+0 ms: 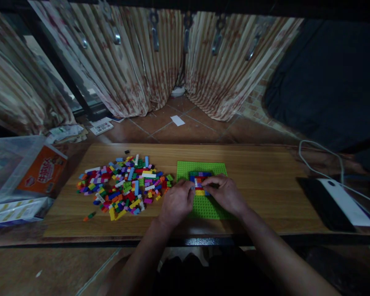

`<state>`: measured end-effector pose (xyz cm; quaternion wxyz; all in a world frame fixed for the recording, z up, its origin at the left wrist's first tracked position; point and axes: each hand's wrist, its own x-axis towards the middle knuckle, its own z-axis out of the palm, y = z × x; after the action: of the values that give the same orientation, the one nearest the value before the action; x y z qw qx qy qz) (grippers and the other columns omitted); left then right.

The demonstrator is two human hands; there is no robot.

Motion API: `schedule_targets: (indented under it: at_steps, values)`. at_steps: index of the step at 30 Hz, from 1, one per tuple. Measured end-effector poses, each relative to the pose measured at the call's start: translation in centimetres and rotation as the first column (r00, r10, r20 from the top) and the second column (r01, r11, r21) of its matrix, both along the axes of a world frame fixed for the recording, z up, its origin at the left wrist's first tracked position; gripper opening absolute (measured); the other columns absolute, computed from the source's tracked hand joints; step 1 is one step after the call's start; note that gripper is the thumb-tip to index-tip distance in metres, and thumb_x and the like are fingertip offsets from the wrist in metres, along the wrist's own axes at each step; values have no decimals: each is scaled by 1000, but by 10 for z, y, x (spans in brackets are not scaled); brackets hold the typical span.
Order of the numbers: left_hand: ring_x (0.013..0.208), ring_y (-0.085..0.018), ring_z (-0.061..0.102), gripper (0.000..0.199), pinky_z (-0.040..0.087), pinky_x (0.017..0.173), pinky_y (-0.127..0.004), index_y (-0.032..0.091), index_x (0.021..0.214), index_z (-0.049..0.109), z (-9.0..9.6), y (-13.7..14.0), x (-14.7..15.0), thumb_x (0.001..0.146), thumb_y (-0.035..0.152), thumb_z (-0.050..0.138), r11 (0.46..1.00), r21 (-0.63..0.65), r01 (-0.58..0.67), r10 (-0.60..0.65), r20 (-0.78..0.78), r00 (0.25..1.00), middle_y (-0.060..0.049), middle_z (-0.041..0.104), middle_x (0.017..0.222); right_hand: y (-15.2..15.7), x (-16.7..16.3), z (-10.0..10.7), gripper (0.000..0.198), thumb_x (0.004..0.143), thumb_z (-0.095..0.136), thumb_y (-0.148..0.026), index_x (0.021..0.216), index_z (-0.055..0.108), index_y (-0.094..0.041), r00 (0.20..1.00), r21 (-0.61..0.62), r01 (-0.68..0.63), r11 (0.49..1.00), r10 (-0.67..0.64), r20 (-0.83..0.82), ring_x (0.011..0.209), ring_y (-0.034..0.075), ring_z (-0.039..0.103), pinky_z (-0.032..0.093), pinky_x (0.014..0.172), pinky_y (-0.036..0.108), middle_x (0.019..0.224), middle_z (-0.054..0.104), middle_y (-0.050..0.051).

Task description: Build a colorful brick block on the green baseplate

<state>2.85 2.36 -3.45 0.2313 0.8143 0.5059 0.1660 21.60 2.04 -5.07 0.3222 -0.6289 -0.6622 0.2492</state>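
Your left hand and right hand are at the two sides of the brick build, which stands on the green baseplate on the worktop; your fingers are bent, nearly together; whether either pinches a brick, I cannot tell.

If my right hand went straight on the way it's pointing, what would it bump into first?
Your right hand would probably meet the colourful brick build on the green baseplate first, though depth is hard to judge.
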Motion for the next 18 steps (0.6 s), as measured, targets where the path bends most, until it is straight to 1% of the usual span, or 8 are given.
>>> schedule_targets:
  at_steps: [3,7,13,18]
  values:
    - [93,-19,65,23,50,81,-30,21,106,62,1,-1,0,94,25,43,1000,1,15,-15,-15,1000,-6,67,100,0,-1,3,14,79,63,-23,84,76,-27,1000,0,-8,1000,8,17,83,18,65,51,80,35,86,73,1]
    - [92,-19,64,23,49,81,-30,21,104,62,3,-1,-1,95,25,41,1000,-2,28,-28,-13,1000,-6,67,99,0,0,7,16,85,59,-26,90,75,-26,996,-10,-84,996,84,26,83,18,67,52,81,36,91,74,2]
    - [93,-20,64,23,50,81,-31,21,104,62,1,-1,-1,94,24,42,1000,8,27,-27,-15,1000,-6,67,99,0,1,11,21,87,55,-18,95,73,-26,991,-42,-136,990,136,-11,87,17,70,53,82,33,96,75,0]
    - [90,-19,64,22,50,79,-30,21,103,62,1,-1,-1,94,24,43,999,18,26,-26,-20,999,-5,66,98,0,0,13,22,88,53,-19,97,72,-25,981,-7,-156,988,156,115,87,19,69,52,81,34,97,75,2]
